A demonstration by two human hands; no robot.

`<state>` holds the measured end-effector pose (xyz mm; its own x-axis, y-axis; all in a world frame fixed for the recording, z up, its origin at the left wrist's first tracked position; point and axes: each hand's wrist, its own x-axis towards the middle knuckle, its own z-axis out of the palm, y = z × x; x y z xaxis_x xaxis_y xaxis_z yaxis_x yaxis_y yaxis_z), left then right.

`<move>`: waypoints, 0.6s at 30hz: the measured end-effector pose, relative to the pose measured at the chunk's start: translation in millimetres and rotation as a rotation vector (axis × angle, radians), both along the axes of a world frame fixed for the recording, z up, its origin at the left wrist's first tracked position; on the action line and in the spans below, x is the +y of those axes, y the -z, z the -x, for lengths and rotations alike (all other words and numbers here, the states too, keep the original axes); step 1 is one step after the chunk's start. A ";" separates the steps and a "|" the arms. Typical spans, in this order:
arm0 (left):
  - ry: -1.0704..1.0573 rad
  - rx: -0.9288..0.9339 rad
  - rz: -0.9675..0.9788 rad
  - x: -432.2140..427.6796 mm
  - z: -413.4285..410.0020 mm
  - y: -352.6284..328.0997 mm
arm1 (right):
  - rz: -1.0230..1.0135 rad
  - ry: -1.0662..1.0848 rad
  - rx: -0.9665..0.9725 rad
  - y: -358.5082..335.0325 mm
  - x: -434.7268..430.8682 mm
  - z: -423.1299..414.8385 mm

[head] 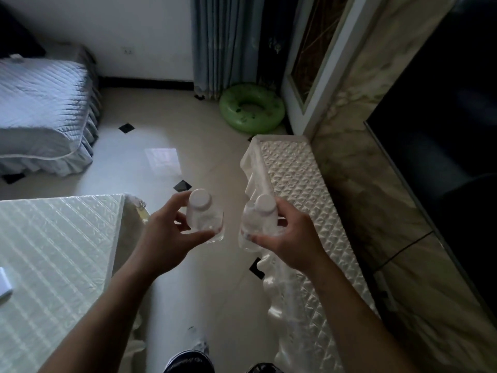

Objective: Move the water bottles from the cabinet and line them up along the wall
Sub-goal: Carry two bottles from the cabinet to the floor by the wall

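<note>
Clear bottles [205, 220] (maybe upright) in hands [161, 239]

The left bottle [205, 220] and the right bottle [256, 227] are showing clear bodies and white caps. The floor [161, 111] is showing cream tiles with small black diamonds. The cabinet [295, 179] is wearing ivory diamond quilting, the desk [53, 251] a pale lattice-patterned cloth. The bed [40, 103] is showing grey-blue quilting, the swim ring [252, 123] green, the curtain [215, 41] blue-grey

Left hand [164, 238] hides the lower part of its water bottle [205, 219], and right hand [291, 238] does the same to the other bottle [258, 222]. Shoes [188, 362] are chopped off at the bottom edge, the bed [40, 109] at the left, the TV [443, 103] at the right.
</note>
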<state>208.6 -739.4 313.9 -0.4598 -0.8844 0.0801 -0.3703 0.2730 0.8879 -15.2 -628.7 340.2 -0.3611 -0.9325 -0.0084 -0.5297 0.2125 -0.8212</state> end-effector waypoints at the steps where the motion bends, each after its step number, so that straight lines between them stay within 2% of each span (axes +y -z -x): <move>1: 0.009 -0.003 0.002 -16.4 -1.3 -1.8 | 0.005 0.010 -0.003 -1.8 -14.9 -2.4; 9: 0.013 -0.040 0.001 -119.7 4.5 -12.4 | 0.029 0.055 -0.051 -15.3 -111.7 2.2; 18: 0.006 -0.060 0.021 -233.0 51.2 -7.0 | -0.001 0.036 -0.066 1.4 -229.7 53.5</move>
<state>157.4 -972.4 321.0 -0.4700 -0.8798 0.0709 -0.4210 0.2940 0.8581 -68.7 -858.4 338.9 -0.3929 -0.9189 -0.0340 -0.4660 0.2309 -0.8541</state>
